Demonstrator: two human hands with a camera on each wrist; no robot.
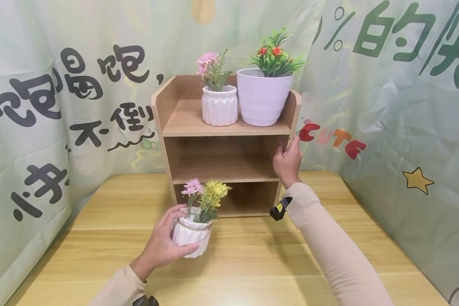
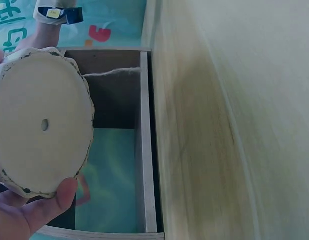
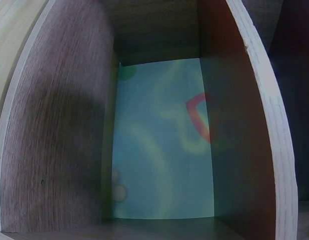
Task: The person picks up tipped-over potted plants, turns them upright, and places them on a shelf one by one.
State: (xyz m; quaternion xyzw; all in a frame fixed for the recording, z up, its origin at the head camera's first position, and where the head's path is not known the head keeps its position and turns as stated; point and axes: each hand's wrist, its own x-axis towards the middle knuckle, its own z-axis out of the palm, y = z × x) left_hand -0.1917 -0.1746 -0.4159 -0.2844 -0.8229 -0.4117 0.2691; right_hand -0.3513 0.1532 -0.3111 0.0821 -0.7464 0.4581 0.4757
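My left hand [image 1: 161, 243] grips a small white ribbed flowerpot [image 1: 193, 236] with pink and yellow artificial flowers, held tilted in front of the shelf's bottom tier. In the left wrist view, the underside of this flowerpot [image 2: 42, 125] faces the camera, a small hole at its middle. With thumb and fingers on either side of the panel, my right hand [image 1: 288, 162] holds the right side of a three-tier wooden shelf [image 1: 225, 176]. On its top tier stand a white pot with pink flowers [image 1: 219, 108] and a larger white pot with red flowers [image 1: 264, 100].
The shelf stands on a light wooden table [image 1: 237, 263]. Printed curtains [image 1: 107, 106] hang behind and at both sides. Seen from the right wrist, one compartment [image 3: 59, 125] has an open back, with the curtain showing through.
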